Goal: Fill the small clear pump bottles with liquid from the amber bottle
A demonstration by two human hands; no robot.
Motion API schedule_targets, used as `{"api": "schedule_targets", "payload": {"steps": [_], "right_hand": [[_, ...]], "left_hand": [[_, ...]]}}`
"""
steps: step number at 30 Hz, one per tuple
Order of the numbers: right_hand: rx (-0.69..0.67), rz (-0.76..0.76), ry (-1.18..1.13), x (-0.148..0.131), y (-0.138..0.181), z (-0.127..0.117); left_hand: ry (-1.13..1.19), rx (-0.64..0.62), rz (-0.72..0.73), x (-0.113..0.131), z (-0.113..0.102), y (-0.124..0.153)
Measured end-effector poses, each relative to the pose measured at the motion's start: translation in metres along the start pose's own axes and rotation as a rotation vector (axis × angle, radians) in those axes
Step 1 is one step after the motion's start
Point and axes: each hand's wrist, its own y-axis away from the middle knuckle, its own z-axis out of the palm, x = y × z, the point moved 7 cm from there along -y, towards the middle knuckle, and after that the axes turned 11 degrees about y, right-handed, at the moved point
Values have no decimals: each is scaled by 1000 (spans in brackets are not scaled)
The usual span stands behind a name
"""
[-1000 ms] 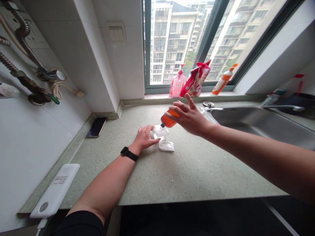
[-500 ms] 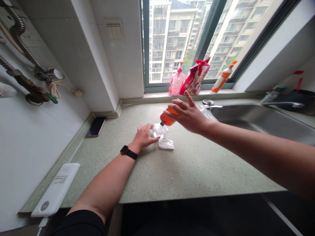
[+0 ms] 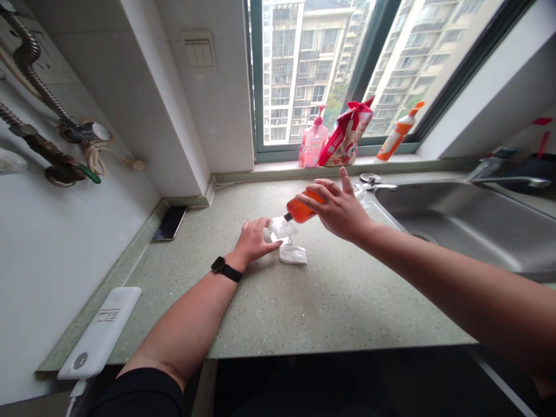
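An orange-red bottle with a dark neck lies tilted in my right hand, its mouth pointing down to the left. Its neck is at the top of a small clear container on the counter. My left hand, with a black watch on the wrist, curls round the container's left side, thumb in front and fingers behind. Just in front of the container lies a folded white tissue. Whether liquid is flowing is too small to make out.
A steel sink is set in at the right. On the windowsill stand a pink pump bottle, a red and white bag and an orange and white bottle. A phone and a white power bank lie at the left.
My right hand has shifted slightly right and lower with the bottle, which now lies flatter. My left hand and the container stay in place.
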Motion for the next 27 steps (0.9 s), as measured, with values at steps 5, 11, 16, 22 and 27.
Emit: {"api": "schedule_targets", "payload": {"steps": [5, 11, 16, 22, 27], "right_hand": [[8, 121, -135, 3, 12, 9], [56, 212, -166, -2, 27, 19], [46, 313, -238, -2, 31, 35], [99, 460, -443, 16, 40, 56], [248, 646, -601, 50, 68, 69]], "left_hand": [[-1, 4, -5, 2, -2, 1], [0, 1, -25, 2, -5, 1], [1, 0, -35, 1, -5, 1], [-4, 19, -37, -3, -7, 1], [-14, 10, -34, -3, -9, 2]]}}
